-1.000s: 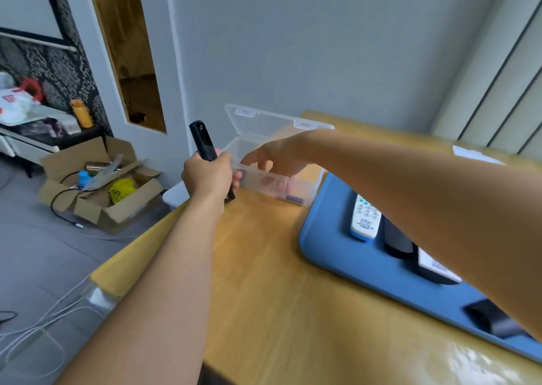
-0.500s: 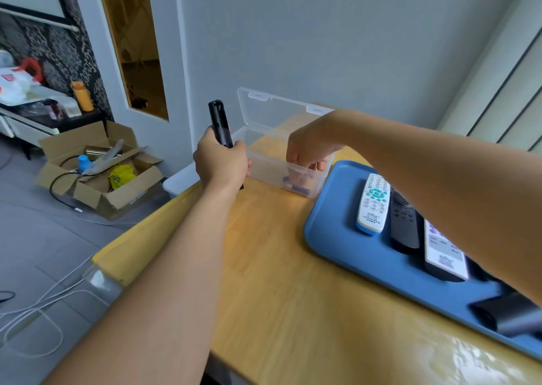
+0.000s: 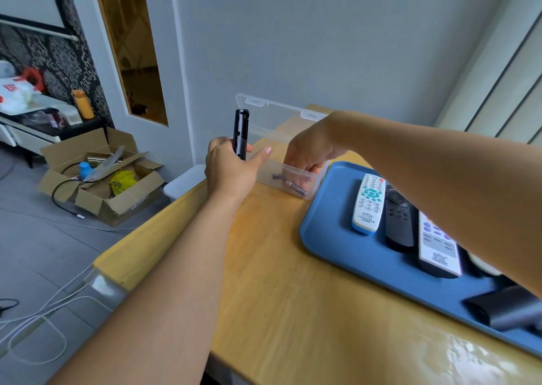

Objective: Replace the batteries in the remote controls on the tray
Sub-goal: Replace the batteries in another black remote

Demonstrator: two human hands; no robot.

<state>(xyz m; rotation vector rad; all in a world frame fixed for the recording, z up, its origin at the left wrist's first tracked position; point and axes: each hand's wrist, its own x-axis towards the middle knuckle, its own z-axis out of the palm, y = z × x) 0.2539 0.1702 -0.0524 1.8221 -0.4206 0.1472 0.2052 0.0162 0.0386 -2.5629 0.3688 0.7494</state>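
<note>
gripped upright in the left hand was a slim black remote, its open battery bay facing the room, fingers wrapped round its lower half and the thumb sticking out toward the box; it was held above the near left corner of the wooden table, just beside the clear plastic box; that box sat on the table with its lid tipped back against the grey wall, and a few batteries lay on its floor; the right hand was reaching down into the box, fingers curled, but whether they had pinched a battery i could not tell through the plastic; just right of the box lay the blue tray, carrying a white remote with green buttons, a dark remote touching its side, then a long white remote partly under the right forearm, and a dark blurry object at the near end; far to the left, on the floor, stood an open cardboard box with cables and a yellow bag inside.
</note>
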